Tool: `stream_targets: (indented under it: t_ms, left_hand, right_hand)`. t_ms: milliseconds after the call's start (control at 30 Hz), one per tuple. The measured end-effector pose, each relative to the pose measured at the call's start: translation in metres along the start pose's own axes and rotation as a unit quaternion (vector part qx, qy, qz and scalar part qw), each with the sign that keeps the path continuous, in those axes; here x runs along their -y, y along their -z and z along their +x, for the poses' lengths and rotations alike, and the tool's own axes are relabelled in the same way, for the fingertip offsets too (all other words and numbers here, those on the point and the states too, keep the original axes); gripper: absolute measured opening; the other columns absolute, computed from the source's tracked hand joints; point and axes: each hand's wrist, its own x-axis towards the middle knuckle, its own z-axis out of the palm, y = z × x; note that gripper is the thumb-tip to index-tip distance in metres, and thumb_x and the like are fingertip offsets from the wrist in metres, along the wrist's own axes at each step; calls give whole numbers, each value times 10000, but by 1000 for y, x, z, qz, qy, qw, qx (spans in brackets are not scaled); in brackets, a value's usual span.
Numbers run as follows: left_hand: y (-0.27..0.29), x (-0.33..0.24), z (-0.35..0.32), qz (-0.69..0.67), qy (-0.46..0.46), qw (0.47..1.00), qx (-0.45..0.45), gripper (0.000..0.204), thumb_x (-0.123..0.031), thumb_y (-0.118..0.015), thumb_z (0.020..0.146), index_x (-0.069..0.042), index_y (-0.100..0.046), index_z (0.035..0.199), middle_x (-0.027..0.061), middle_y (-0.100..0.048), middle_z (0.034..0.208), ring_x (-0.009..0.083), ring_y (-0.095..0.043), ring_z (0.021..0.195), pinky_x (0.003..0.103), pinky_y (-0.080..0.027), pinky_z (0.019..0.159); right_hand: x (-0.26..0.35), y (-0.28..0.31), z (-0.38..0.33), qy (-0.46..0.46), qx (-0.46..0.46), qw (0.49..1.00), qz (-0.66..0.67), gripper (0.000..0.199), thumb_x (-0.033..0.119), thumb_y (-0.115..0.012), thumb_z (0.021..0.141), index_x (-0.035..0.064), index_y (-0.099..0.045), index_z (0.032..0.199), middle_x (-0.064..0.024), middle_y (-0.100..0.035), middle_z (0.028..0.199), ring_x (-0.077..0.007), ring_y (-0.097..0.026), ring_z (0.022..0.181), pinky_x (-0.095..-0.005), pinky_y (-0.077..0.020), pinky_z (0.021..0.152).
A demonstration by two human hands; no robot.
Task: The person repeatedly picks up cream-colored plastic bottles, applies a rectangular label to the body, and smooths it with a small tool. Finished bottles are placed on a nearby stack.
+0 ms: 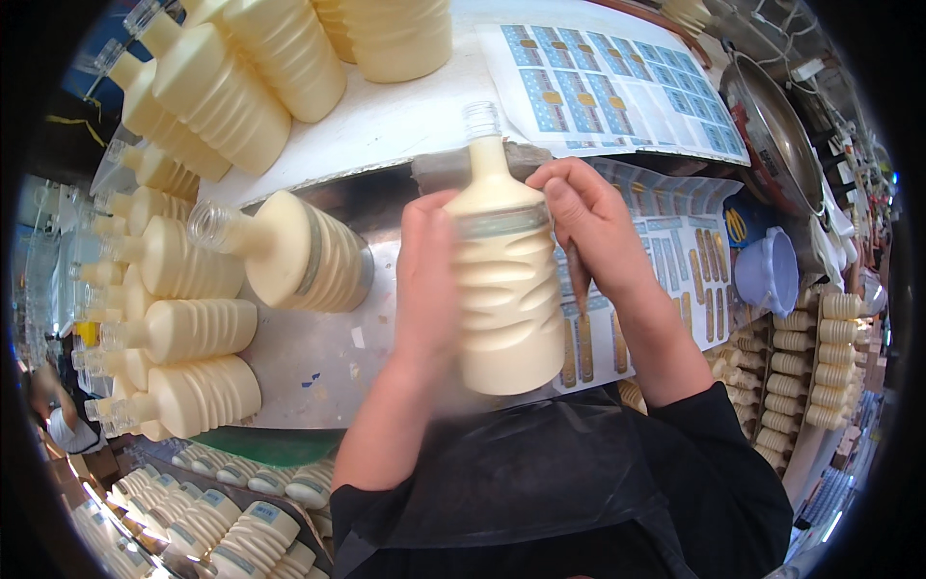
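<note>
A cream bottle (509, 318) with a rippled body and clear threaded neck stands tilted in front of me. Around its upper body runs a grey-green patterned band (497, 222). My left hand (424, 275), smeared by motion, is closed against the bottle's left side. At the right shoulder, next to the band's end, my right hand (588, 217) is closed with thumb and forefinger pinched. From its palm a slim brown pointed thing (579, 280) sticks down; its kind is hard to make out. A similar banded bottle (309, 251) lies on the metal worktop to the left.
Several cream bottles (203, 396) line the worktop's left edge, and larger ones (227, 92) stand on the white board (405, 125). Label sheets (617, 87) lie behind and under my right arm. A lilac bucket (767, 270) and racked bottles (791, 362) are at right, more bottles (256, 540) lower left.
</note>
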Motion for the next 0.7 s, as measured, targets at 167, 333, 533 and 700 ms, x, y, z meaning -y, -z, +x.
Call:
stream_targets:
  t_ms: [167,333,533,700]
  left_hand:
    - [3,8,6,92,-31,995,11,383,-357,-434,1108,-51,-482,1335,104,-606,1198,159,-592,1071,322,-491,968]
    - [5,10,7,52,-30,998,10,414,-381,-431,1119,-44,-474,1354,115,-611,1237,168,-602,1122,329,-501,996]
    - [3,10,9,66,-7,998,10,432,-391,-458,1114,-38,-459,1363,132,-616,1247,187,-633,1119,346,-536,983]
    - [5,14,10,55,-13,998,15,438,-398,-455,1115,-39,-456,1366,135,-617,1249,195,-635,1130,356,-538,987]
  right_hand:
    - [-4,9,-3,-51,40,997,32,273,280,-561,1081,43,-624,1203,13,-621,838,-12,-489,485,-172,-330,366]
    - [-22,6,0,-43,51,993,101,322,304,-593,1063,32,-631,1229,-17,-658,913,-46,-547,653,-216,-430,565]
    - [-28,-4,0,3,27,998,60,391,347,-682,1006,15,-649,1209,-84,-714,1017,-127,-650,955,-300,-523,857]
    - [-29,-3,-1,10,28,996,83,372,336,-679,1008,15,-651,1196,-86,-717,1012,-130,-653,943,-296,-523,851]
